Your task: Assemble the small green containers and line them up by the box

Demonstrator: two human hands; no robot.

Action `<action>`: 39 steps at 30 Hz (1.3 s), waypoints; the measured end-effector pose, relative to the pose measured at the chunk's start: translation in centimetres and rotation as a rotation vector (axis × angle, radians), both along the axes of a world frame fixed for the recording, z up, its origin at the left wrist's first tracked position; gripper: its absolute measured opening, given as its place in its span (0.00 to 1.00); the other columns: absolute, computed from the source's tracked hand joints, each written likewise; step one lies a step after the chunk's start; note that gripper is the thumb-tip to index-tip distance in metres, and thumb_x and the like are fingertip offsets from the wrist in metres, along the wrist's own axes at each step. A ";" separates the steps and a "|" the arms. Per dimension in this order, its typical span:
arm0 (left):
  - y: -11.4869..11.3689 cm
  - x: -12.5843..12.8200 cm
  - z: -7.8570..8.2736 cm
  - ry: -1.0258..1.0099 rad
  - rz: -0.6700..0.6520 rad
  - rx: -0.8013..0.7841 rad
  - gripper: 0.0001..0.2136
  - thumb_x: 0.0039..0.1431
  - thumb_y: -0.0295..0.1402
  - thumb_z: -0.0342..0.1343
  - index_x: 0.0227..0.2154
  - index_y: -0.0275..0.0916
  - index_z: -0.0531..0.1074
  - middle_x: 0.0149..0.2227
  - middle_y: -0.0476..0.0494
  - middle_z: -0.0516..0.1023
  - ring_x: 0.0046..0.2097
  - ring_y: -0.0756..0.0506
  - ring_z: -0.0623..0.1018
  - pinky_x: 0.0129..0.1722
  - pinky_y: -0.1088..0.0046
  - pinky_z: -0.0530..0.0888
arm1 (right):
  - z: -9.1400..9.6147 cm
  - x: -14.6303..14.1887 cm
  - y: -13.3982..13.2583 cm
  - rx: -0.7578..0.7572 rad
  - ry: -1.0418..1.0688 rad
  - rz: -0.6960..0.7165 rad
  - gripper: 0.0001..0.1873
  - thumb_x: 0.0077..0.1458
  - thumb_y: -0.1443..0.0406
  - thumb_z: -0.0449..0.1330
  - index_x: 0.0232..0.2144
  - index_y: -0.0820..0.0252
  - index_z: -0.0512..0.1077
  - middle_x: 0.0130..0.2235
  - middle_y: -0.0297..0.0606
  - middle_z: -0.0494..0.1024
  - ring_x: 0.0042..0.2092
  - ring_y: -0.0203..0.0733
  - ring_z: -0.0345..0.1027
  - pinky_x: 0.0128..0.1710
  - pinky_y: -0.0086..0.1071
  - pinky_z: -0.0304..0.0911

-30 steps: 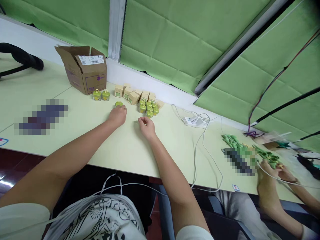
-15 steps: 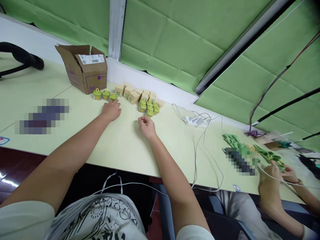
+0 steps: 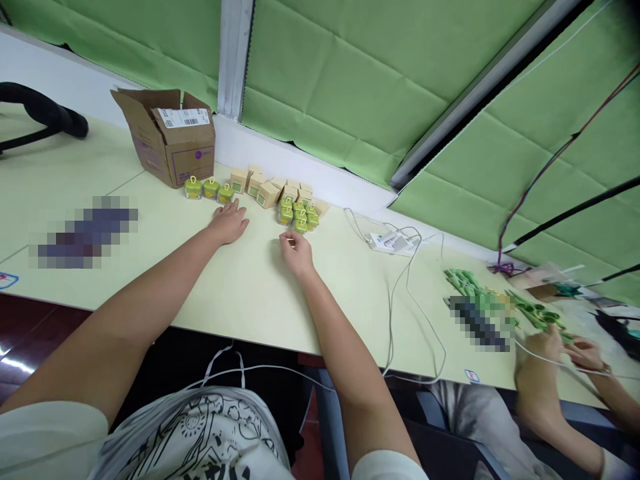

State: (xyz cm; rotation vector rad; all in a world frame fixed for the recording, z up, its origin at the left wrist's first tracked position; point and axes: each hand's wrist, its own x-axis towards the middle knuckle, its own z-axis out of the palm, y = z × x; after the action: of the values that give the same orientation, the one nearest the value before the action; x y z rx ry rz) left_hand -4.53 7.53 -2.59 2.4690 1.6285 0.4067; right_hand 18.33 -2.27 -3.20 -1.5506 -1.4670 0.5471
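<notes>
Left hand [image 3: 230, 224] spread, gripping nothing, fingertips right by the rightmost green-lidded jar [image 3: 225, 194] of three; contact unclear. Right hand [image 3: 297, 255] curled, can't tell if holding anything, just nearside of clustered jars [image 3: 300, 225].

No readable wording: white barcode label [image 3: 183, 118] on a flap of the cardboard box [image 3: 145, 148], beyond and left of the left fingers [image 3: 243, 213], print too fine, same for the purple logo and lettering [image 3: 199, 155] on the box's side. Green labels [image 3: 261, 199] on small beige boxes [image 3: 271, 191], beyond and right of the left fingers, too small. Blue-bordered stickers at the tabletop [image 3: 350, 307]'s near edge, one [image 3: 7, 281] far left of the left fingers, one [image 3: 472, 377] well right of the right fingers [image 3: 287, 238], illegible; shirt print [image 3: 225, 427], nearer the body than all fingers, shows a sun drawing and cropped bold strokes, unreadable.
</notes>
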 end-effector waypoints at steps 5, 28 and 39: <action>-1.7 1.7 -0.2 -0.046 -0.258 0.065 0.25 0.74 0.41 0.42 0.62 0.33 0.73 0.71 0.30 0.68 0.72 0.34 0.67 0.72 0.55 0.63 | -0.8 2.4 1.5 0.186 -0.114 -0.178 0.14 0.60 0.62 0.58 0.44 0.61 0.80 0.58 0.54 0.77 0.61 0.54 0.70 0.64 0.49 0.66; -5.4 4.1 0.3 -0.352 -0.354 -0.059 0.39 0.60 0.41 0.59 0.72 0.36 0.58 0.65 0.30 0.76 0.62 0.33 0.78 0.58 0.60 0.76 | -0.6 -0.7 -0.1 0.285 -0.018 0.220 0.11 0.59 0.62 0.62 0.40 0.50 0.85 0.51 0.38 0.86 0.56 0.48 0.77 0.65 0.46 0.67; -4.8 3.8 0.6 -0.353 -0.209 -0.095 0.38 0.61 0.48 0.61 0.70 0.39 0.60 0.60 0.34 0.79 0.60 0.34 0.80 0.56 0.60 0.76 | 1.3 0.2 0.2 0.078 0.752 -0.047 0.16 0.51 0.60 0.68 0.42 0.57 0.81 0.45 0.36 0.85 0.44 0.39 0.79 0.47 0.37 0.78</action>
State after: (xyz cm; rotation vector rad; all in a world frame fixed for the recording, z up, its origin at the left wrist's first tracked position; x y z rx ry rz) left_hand -0.71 2.71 -1.95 2.3045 1.2109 0.6714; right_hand 18.56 -2.08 -1.91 -1.1248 -0.8569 0.9099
